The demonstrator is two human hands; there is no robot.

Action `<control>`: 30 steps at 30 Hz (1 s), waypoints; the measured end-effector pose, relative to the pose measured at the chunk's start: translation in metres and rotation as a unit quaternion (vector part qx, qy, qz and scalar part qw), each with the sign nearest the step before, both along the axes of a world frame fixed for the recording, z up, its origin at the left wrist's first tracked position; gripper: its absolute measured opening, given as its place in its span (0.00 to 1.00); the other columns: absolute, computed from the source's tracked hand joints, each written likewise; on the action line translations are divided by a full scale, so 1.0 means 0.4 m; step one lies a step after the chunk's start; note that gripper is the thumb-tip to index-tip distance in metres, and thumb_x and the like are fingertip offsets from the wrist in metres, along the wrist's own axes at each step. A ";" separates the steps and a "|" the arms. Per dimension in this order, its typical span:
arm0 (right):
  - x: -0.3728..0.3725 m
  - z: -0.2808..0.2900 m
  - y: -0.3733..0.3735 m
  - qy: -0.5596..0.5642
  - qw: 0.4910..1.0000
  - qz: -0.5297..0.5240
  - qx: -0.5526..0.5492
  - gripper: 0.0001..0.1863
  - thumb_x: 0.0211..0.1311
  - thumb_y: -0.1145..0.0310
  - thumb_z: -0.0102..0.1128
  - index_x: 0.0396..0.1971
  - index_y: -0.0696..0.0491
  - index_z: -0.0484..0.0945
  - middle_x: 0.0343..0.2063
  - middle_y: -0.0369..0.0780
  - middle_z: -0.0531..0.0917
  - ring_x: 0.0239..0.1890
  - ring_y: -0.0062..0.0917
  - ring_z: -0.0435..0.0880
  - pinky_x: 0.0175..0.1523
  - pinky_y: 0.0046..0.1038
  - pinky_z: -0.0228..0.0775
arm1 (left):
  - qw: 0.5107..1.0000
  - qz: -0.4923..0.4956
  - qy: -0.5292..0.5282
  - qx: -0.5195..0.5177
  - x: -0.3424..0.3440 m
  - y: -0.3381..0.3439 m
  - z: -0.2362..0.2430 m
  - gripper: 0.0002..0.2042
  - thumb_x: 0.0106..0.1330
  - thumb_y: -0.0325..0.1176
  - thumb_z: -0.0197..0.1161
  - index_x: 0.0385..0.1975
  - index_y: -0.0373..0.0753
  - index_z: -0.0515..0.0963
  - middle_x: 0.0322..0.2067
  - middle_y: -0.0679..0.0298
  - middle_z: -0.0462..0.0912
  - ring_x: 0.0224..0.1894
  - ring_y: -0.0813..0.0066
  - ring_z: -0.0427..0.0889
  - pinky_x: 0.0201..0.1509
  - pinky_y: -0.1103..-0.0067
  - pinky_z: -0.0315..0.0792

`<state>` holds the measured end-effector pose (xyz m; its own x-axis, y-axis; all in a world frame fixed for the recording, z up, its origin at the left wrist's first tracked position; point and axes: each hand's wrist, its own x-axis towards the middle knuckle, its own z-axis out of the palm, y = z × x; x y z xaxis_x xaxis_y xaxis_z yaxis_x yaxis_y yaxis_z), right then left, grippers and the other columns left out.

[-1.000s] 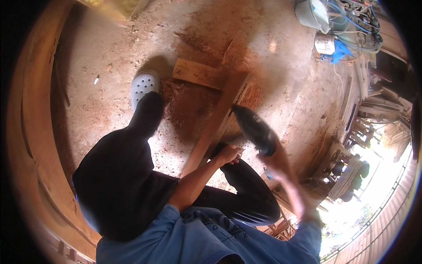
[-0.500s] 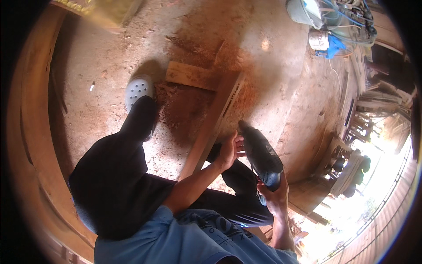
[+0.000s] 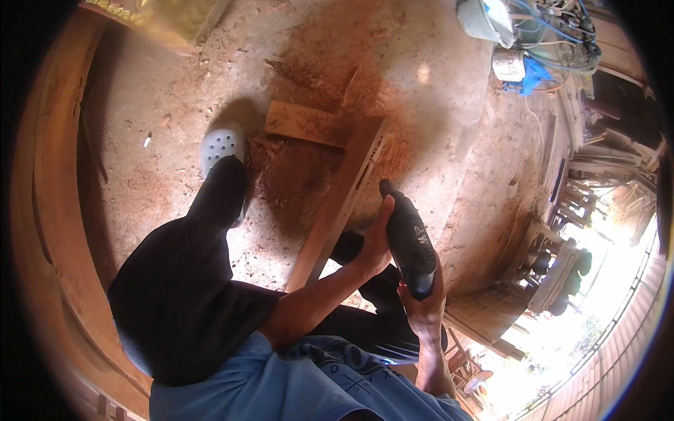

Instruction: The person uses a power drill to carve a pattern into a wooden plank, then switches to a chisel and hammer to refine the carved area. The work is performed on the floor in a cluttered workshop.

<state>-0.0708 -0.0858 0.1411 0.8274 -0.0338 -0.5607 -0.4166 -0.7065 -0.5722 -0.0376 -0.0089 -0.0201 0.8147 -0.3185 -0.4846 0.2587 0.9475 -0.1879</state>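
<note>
Head view, dusty floor [image 3: 456, 126], bucket [image 3: 479, 22], right grip [image 3: 425, 312] closed around drill [image 3: 411, 242], left grip [image 3: 377, 245] unclear

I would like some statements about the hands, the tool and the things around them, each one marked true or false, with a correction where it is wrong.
1. The right hand holds the drill. True.
2. The left hand is far away from the drill. False: the left hand is close at the front part of the drill.
3. In the picture, the drill is to the right of the beam. True.
4. The shoe at the left is black all over. False: the shoe is pale grey, with round holes.
5. The short board lies near the far end of the beam. True.
6. The bucket is at the upper left. False: the bucket is at the upper right.
</note>
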 end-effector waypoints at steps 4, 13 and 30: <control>-0.007 -0.009 -0.004 0.011 1.000 -0.004 0.006 0.42 0.55 0.82 0.62 0.73 0.58 0.60 0.58 0.52 0.79 0.62 0.35 0.80 0.65 0.34 0.71 | 1.000 -0.006 -0.001 0.015 -0.008 -0.005 -0.009 0.37 0.70 0.75 0.46 0.51 0.41 0.75 0.38 0.57 0.86 0.40 0.66 0.88 0.49 0.67 0.82; 0.004 -0.010 0.008 -0.007 0.999 0.034 -0.013 0.44 0.55 0.81 0.62 0.74 0.57 0.58 0.60 0.52 0.78 0.64 0.36 0.78 0.67 0.35 0.69 | 1.000 -0.006 0.015 0.005 -0.006 -0.008 -0.022 0.40 0.68 0.76 0.45 0.54 0.40 0.75 0.39 0.57 0.85 0.40 0.64 0.88 0.49 0.67 0.82; -0.073 -0.165 -0.032 -0.223 0.922 0.284 -0.140 0.43 0.51 0.71 0.78 0.68 0.63 0.66 0.33 0.53 0.88 0.34 0.43 0.91 0.36 0.37 0.83 | 0.975 0.025 -0.035 -0.218 -0.079 0.034 -0.111 0.36 0.68 0.71 0.50 0.52 0.38 0.75 0.44 0.52 0.82 0.46 0.58 0.84 0.48 0.60 0.82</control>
<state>-0.1002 -0.0986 0.0751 0.9018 0.3848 -0.1965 0.2990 -0.8841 -0.3590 -0.0691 0.0047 -0.0646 0.8609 -0.4407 -0.2544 0.2405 0.7930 -0.5597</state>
